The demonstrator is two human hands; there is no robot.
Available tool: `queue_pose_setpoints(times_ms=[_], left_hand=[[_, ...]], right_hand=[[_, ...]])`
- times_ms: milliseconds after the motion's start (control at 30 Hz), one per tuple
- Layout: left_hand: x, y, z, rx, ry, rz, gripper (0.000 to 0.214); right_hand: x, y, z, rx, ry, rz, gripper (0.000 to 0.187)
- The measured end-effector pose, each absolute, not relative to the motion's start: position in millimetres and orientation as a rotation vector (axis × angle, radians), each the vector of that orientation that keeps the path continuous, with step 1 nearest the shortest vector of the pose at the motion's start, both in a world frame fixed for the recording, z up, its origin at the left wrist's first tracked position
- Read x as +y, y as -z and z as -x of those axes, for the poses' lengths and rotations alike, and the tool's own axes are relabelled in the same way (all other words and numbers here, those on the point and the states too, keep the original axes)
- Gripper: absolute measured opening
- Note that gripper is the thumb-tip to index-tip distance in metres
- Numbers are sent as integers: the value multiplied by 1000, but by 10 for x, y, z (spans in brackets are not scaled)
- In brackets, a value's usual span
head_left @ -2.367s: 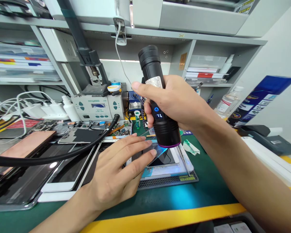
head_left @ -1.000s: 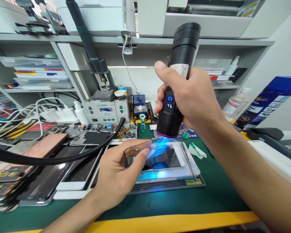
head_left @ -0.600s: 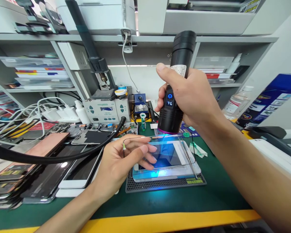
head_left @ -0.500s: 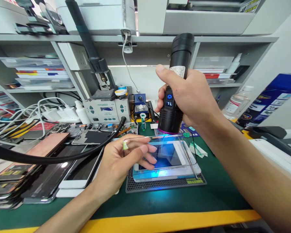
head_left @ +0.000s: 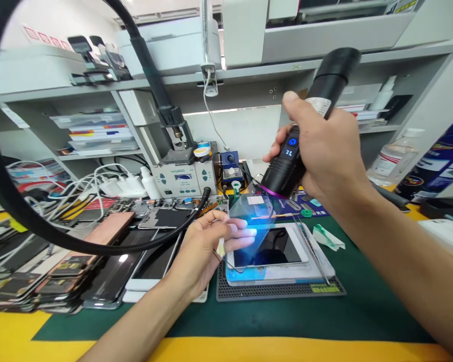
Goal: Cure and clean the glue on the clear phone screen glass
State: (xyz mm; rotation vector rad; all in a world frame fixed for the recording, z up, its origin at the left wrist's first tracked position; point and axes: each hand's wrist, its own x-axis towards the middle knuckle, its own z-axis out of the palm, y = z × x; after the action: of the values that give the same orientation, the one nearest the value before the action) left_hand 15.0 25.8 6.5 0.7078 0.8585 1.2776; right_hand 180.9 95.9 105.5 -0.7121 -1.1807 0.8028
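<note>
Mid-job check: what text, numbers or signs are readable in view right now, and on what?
Torch in right hand: lit blue power sign; digits below blurred.
Torch's white label: too small.
Clear sheet in left hand: none.
Station display, bottle label, blue box, mat tag: unreadable.

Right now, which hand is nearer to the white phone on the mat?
Left. The left hand is beside the left edge of the white phone, holding a clear sheet tilted above it; the right hand grips a torch higher up.
</note>
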Motion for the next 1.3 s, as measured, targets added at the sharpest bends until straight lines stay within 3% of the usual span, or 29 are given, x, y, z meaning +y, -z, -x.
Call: queue_pose_setpoints(times_ms=[200,433,733,933,1300], left_hand=[[302,-49,-106,805,-1382,-645,36],[227,-115,-61,600,-1680,-864,19],[93,-100,-117,558,-1707,-976,10],[35,-40,-156,672,-1683,-1040,11],[-55,-122,-143,670,-1638,-976,27]], right_hand=[[956,-1091,-1853,-1127,-815,750,25],[841,-1002,-1972,-1335,-931,1001,34],[490,-469,-1874,-1419,-1497,1030,35],[481,-307,-1772,-1358,-1523,984,38],[476,-142,-1907,-1394,-1469,890,23]])
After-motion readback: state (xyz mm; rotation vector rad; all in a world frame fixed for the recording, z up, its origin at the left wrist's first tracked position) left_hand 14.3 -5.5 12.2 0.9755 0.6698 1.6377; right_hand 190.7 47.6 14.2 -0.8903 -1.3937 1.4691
